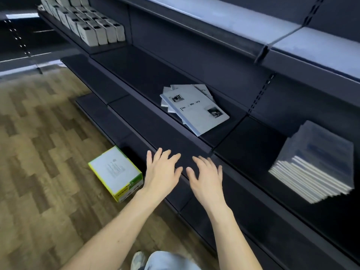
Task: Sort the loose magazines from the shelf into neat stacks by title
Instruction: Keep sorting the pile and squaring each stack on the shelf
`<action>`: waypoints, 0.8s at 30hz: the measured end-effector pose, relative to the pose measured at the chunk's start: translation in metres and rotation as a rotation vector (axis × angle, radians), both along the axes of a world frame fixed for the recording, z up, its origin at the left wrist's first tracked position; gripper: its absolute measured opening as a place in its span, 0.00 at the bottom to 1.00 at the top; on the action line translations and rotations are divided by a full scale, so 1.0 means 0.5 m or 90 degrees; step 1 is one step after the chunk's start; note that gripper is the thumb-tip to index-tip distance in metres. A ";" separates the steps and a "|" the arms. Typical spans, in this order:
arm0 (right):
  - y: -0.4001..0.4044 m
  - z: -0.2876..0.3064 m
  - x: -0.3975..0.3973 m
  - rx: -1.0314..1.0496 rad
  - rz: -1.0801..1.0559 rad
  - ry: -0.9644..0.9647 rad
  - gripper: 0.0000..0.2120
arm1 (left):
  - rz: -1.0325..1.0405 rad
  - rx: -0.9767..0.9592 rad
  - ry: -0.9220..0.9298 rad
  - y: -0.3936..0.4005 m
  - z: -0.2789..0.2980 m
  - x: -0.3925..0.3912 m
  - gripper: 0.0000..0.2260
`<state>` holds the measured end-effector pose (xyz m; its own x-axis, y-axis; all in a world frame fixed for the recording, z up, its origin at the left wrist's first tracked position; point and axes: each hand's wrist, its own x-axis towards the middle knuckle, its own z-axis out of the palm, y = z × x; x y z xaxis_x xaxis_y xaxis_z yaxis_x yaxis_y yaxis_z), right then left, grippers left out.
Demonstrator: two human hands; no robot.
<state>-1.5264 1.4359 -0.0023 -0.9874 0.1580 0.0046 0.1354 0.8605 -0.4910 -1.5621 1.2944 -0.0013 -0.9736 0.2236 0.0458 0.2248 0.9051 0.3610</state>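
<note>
A loose, fanned pile of white magazines lies askew on the dark middle shelf; the top cover shows small photos and black lettering. Further right on the same shelf level stands a neat stack of magazines with a bluish cover. My left hand and my right hand hover side by side with spread fingers over the shelf's front edge, below the loose pile. Both hold nothing and are apart from the magazines.
A white box with yellow-green edges lies on the wooden floor by the bottom shelf. Rows of white boxes fill the upper left shelf. A pale upper shelf overhangs the magazines.
</note>
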 end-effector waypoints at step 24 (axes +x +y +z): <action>-0.077 -0.014 -0.256 -0.129 -0.092 0.078 0.22 | -0.044 0.060 -0.045 -0.080 -0.017 -0.262 0.22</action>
